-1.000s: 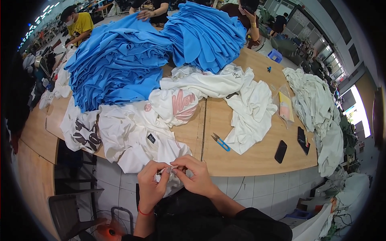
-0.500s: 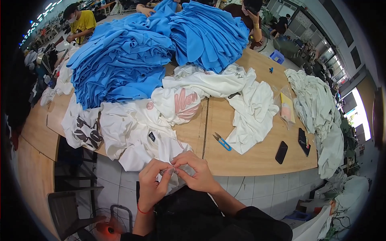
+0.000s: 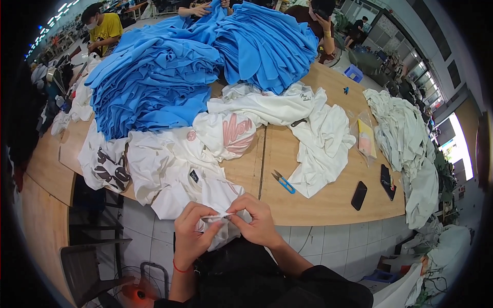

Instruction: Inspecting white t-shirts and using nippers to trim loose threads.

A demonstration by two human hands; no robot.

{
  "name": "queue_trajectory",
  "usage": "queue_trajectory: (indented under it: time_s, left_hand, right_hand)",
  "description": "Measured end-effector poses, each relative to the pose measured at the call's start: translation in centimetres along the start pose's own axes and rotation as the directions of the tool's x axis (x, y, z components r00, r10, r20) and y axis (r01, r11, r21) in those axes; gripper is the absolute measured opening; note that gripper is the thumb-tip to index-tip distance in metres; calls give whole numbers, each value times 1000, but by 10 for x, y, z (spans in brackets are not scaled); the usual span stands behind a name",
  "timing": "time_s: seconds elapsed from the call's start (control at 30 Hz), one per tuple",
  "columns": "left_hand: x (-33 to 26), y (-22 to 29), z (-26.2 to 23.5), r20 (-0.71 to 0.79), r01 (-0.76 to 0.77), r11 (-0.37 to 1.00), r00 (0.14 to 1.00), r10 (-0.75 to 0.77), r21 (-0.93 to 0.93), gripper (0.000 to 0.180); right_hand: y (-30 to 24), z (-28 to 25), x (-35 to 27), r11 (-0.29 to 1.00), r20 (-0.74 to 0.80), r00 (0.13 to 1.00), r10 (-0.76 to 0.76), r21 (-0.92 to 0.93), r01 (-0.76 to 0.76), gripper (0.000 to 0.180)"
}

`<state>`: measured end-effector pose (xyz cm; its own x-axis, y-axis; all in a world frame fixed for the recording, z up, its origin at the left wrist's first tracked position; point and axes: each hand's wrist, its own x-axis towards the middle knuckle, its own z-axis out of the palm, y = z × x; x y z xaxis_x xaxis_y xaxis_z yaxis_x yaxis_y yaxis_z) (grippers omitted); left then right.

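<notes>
- Head view: the left hand [image 3: 192, 233] and right hand [image 3: 257, 220] meet at the near edge of the wooden table [image 3: 328, 205], fingertips pinching a fold of the white garment [image 3: 179, 179] between them
- Both hands are closed on the cloth, as in the earlier frames; they sit a touch higher and closer together than a second ago
- That white garment hangs off the near table edge, its dark neck label [image 3: 194, 176] facing up
- Blue-handled thread snips [image 3: 283, 181] lie just right of the hands, unmoved
- Far behind, the blue fabric stacks [image 3: 164, 77] fill the table; two dark phones [image 3: 359, 195] rest near right
</notes>
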<state>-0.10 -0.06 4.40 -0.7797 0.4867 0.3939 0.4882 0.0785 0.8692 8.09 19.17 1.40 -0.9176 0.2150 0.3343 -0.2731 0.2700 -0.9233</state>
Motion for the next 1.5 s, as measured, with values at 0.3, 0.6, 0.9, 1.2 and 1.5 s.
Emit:
queue_trajectory:
  time_s: [0.3,0.6,0.9,1.2,1.5]
  left_hand:
    - [-9,-10,1,-94,59,985,995,-44,164,20]
    - [-13,-9,7,-131,124,991,984,-117,45,19]
    - [-20,-24,19,0,276,943,960,-281,-188,15]
    - [-33,-18,15,83,398,840,914,-397,-370,11]
    - [-27,-11,3,127,382,867,924,-361,-321,9]
  right_hand:
    - [-11,-1,5,982,26,997,-78,-170,81,18]
    - [-4,8,2,988,-51,999,10,-154,-18,14]
    - [-7,8,8,959,-102,990,-94,-276,62,12]
    - [-12,12,-3,973,-80,996,-41,-228,22,13]
    - [-6,24,-6,894,-41,977,-210,-413,175,15]
